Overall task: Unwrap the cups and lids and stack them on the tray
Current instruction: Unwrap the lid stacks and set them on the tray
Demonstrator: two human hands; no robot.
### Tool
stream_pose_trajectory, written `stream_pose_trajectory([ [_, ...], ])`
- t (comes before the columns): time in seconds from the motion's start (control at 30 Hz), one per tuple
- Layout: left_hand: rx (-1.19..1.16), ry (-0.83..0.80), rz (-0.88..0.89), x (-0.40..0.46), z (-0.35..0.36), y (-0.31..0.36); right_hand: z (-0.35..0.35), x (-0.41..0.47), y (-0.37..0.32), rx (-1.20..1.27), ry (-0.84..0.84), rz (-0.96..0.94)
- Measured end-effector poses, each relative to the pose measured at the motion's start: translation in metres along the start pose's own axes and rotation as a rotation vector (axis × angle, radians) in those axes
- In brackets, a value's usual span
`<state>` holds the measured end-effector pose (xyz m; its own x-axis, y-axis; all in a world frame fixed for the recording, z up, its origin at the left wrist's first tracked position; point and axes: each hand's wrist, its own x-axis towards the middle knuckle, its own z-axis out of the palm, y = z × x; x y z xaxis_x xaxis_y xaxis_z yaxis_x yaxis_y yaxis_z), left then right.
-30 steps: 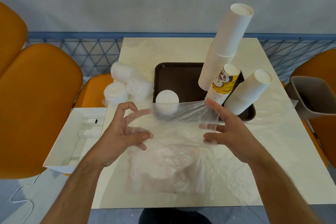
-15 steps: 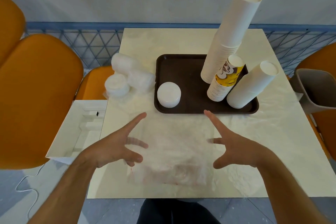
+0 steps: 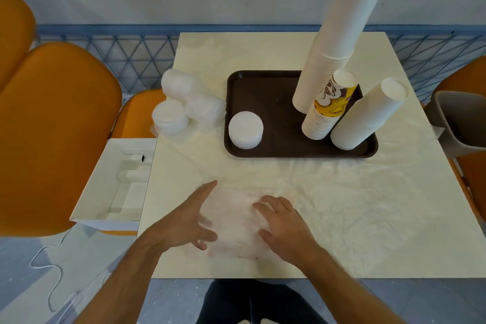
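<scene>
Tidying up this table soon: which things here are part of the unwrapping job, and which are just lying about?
Job: tray, cup stacks, lid stack, wrapped lids, plastic wrap under both hands.
Lying about: white box, grey bin, orange chairs.

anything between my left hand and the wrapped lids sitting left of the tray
Nothing visible does. The left hand rests over crumpled clear plastic wrap near the table edge; only bare cream tabletop lies between it and the wrapped white lid stacks beside the brown tray.

Café — orange chairs [image 3: 52, 134], cup stacks [image 3: 339, 42]
</scene>
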<state>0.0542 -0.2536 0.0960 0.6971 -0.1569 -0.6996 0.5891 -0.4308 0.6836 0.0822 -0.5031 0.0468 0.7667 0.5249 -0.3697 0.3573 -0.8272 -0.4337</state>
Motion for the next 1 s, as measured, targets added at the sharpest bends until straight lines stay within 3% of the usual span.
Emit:
stream_pose_trajectory([
  [0.07, 0.121, 0.229, 0.059, 0.001, -0.004, -0.002, 0.011, 0.001, 0.004, -0.033, 0.028, -0.019],
  [0.13, 0.367, 0.577, 0.14, 0.005, -0.004, -0.004, 0.017, 0.002, 0.006, -0.053, 0.052, -0.02],
  [0.2, 0.497, 0.688, 0.258, 0.009, 0.011, 0.005, 0.02, 0.002, 0.005, -0.064, 0.056, -0.011],
  [0.27, 0.605, 0.498, 0.369, 0.018, 0.039, 0.016, 0.022, 0.004, 0.004, -0.065, 0.064, 0.004],
  [0.33, 0.764, 0.271, 0.342, 0.032, 0.065, 0.017, 0.023, 0.005, 0.002, -0.045, 0.088, 0.01],
  [0.53, 0.959, 0.107, 0.171, 0.055, 0.046, -0.02, 0.003, 0.004, 0.006, -0.096, -0.076, 0.08],
  [0.83, 1.108, 0.004, 0.084, 0.049, 0.01, -0.036, -0.005, 0.003, 0.014, -0.15, -0.157, 0.141],
  [0.93, 0.924, 0.02, 0.111, 0.05, -0.001, -0.024, -0.011, 0.004, 0.003, -0.168, -0.145, 0.154],
  [1.0, 0.638, 0.182, 0.135, 0.053, -0.013, -0.012, -0.013, 0.006, -0.009, -0.182, -0.068, 0.126],
])
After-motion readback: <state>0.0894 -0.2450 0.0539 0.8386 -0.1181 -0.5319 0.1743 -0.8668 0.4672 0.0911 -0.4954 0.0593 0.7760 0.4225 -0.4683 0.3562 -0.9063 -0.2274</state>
